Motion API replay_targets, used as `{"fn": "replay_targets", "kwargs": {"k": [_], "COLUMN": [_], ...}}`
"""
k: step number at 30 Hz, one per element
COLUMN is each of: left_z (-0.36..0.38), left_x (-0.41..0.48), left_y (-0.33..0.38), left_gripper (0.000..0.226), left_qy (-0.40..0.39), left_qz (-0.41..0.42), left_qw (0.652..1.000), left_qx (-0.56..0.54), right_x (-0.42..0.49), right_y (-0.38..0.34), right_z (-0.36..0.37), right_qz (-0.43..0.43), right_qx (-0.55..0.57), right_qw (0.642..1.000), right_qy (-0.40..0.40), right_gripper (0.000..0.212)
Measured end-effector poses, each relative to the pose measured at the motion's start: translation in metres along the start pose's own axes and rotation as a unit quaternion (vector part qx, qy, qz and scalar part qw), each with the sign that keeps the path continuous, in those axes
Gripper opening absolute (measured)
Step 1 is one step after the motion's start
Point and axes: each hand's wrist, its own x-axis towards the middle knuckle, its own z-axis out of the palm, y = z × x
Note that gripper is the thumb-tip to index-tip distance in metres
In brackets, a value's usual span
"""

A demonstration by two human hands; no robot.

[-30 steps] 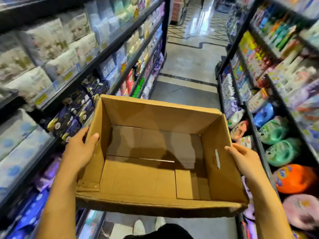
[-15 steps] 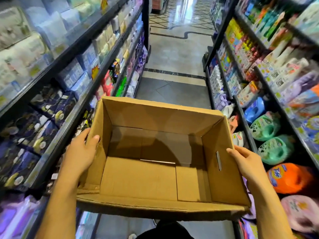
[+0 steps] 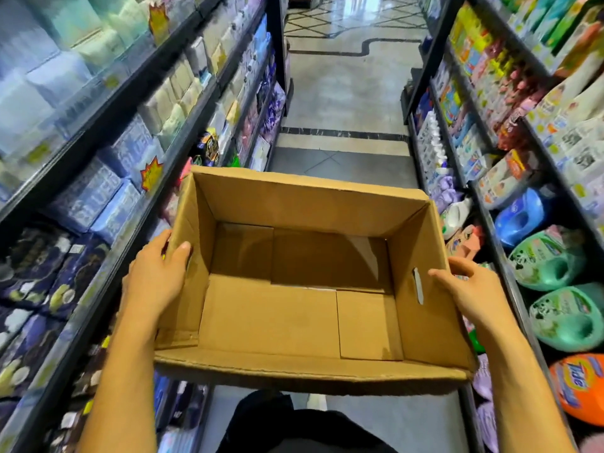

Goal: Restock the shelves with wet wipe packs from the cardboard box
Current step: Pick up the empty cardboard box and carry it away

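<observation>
An open brown cardboard box (image 3: 271, 318) is held level in front of me, in the middle of the aisle. Its inside shows only bare cardboard flaps; no packs lie in it. My left hand (image 3: 157, 273) grips the box's left wall, thumb over the rim. On the opposite side my right hand (image 3: 467, 286) presses against the right wall, next to a slot cut in it. Packs of wipes and tissue (image 3: 108, 194) in blue and dark wrappers fill the left shelves.
Black shelving runs along both sides of a narrow aisle. The right shelves (image 3: 510, 266) hold detergent bottles, green tubs (image 3: 555, 259) and an orange Tide tub (image 3: 578, 384). A tiled floor (image 3: 343, 93) stretches ahead down the aisle.
I have moved forward along the aisle with the box; the shelves on both sides have slid past. Both hands keep the same grip on the box walls.
</observation>
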Motion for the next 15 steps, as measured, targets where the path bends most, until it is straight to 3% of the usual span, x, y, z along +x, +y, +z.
{"fn": "replay_targets", "kwargs": {"k": [3, 6, 10, 15], "left_z": [0.015, 0.028, 0.043, 0.055], "left_x": [0.032, 0.065, 0.129, 0.208], "left_y": [0.017, 0.042, 0.056, 0.077], "left_gripper": [0.068, 0.054, 0.038, 0.042], "left_qy": [-0.011, -0.017, -0.035, -0.051], "left_qz": [-0.012, -0.013, 0.001, -0.003], "left_qw": [1.000, 0.999, 0.999, 0.998], "left_qx": [-0.011, -0.027, -0.033, -0.034], "right_x": [0.030, 0.065, 0.119, 0.175], "right_y": [-0.014, -0.026, -0.042, -0.074], "right_z": [0.004, 0.014, 0.029, 0.043], "right_qz": [0.006, 0.027, 0.047, 0.036], "right_qx": [0.007, -0.007, -0.032, -0.026], "right_qw": [1.000, 0.999, 0.997, 0.998], "right_qy": [0.005, 0.024, 0.049, 0.053], "right_gripper": [0.021, 0.010, 0.049, 0.026]}}
